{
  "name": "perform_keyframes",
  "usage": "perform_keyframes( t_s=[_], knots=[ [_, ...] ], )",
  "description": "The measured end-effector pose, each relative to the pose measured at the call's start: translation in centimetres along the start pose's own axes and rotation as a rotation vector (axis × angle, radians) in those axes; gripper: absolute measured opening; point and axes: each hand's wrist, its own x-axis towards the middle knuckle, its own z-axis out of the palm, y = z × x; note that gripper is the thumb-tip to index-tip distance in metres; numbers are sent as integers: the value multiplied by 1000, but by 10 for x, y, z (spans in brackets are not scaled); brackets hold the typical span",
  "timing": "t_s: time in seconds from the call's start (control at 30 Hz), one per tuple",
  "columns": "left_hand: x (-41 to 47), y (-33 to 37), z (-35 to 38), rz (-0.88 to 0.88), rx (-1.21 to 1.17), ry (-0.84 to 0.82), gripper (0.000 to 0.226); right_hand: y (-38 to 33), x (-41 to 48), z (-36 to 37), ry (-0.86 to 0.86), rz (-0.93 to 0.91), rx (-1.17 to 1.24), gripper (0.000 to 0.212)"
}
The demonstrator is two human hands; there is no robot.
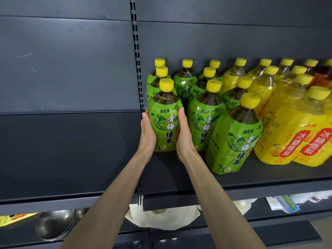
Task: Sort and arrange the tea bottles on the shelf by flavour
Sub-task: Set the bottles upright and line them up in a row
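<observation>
Head view: left hand (148, 131) and right hand (185, 134) both grasp the front-left green tea bottle (164, 121), upright at the left edge of the shelf (172, 177), just beside the slotted upright (137, 69). Bare shelf lies nearer; yellow bottles (287, 137) crowd the right.

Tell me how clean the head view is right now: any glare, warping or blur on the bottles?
Head view: light even, no hard shadows; the green-labelled plastic tea bottle gripped between left hand and right hand is sharp, label legible; soft sheen on the yellow-labelled plastic bottles at right; wide-angle warp leans those bottles outward; the round steel bowls below sit dim.
</observation>
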Motion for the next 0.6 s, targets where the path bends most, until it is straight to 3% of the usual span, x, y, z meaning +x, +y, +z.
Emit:
perform_keyframes(
  t_s=[0.2,0.4,0.6],
  knots=[
    [7,-3,-3,60,5,-26,90,4,1,7,51,0,-81,82],
    [14,-9,-4,73,48,-23,87,-2,-3,9,108,-49,-146,55],
    [-10,7,-9,125,40,18,55,-3,-18,12,176,-51,-288,68]
  ],
)
